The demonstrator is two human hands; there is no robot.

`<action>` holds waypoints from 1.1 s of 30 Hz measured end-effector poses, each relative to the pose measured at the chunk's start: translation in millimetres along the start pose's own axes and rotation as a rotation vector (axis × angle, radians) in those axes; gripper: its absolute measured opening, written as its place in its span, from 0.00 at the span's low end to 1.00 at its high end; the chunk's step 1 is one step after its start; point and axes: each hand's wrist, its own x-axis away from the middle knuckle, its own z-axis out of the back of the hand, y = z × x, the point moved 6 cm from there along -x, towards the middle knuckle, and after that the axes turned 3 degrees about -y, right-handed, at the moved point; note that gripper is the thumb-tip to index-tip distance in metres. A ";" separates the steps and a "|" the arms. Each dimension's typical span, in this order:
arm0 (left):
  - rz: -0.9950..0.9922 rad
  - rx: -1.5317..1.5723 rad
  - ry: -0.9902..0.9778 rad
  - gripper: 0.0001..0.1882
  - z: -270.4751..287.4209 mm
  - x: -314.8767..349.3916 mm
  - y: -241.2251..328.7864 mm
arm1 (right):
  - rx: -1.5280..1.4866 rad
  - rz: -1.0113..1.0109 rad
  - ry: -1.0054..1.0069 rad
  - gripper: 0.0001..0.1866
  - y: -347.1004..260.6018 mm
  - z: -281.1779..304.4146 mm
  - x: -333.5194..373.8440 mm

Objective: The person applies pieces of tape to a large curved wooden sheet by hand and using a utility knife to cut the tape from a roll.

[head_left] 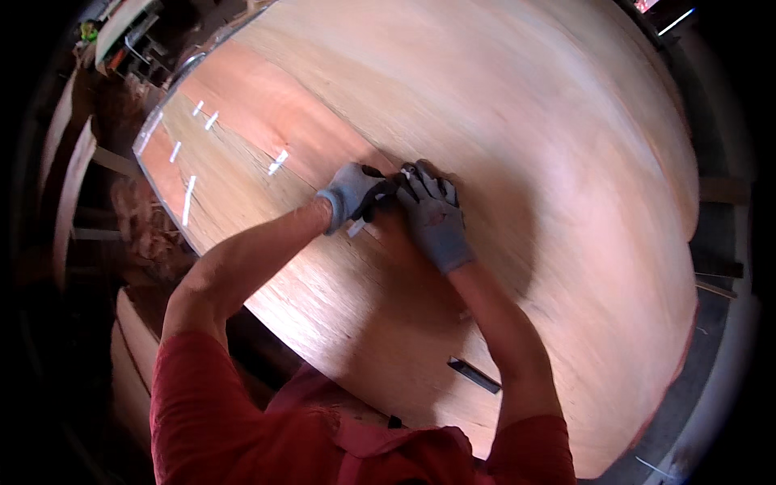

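- Your left arm comes in from the lower left, bare from the red sleeve (202,404) down, and reaches up and to the right across the veneer sheet (501,121).
- Your left hand (352,194), in a grey glove with dark fingertips, rests on the sheet with the wrist bent and the fingers curled in toward the right hand.
- Those left fingers look closed around a small white piece (356,228), probably a strip of tape, whose end shows just below the glove; how tight the grip is, you cannot tell from here.
- Your right arm rises from the lower right, nearly straight, forearm lying over the sheet.
- Your right hand (435,214), in the same kind of glove, lies palm down with the fingers spread a little and pressed flat on the wood; it grasps nothing that shows.
- The two hands touch at the fingertips, right on a seam where a redder band of veneer meets paler wood.
- Short white tape strips (277,162) sit across seams farther left, well apart from your hands.
- A narrow dark slit (474,375) lies in the sheet near your right elbow.
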 end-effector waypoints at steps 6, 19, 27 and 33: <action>-0.051 -0.727 0.096 0.13 34.0 6.7 29.4 | -0.056 -0.014 0.047 0.23 -7.2 3.4 -5.8; -0.064 -0.012 0.091 0.12 308.1 -103.4 43.3 | 0.026 -0.199 0.089 0.30 -50.6 60.6 -106.7; -0.045 0.070 0.008 0.14 308.4 -127.3 33.4 | -0.160 -0.211 0.149 0.37 -88.2 -10.6 -283.1; -0.100 0.038 0.014 0.13 323.4 -134.4 22.5 | 0.070 -0.131 -0.067 0.33 -92.8 -59.4 -312.5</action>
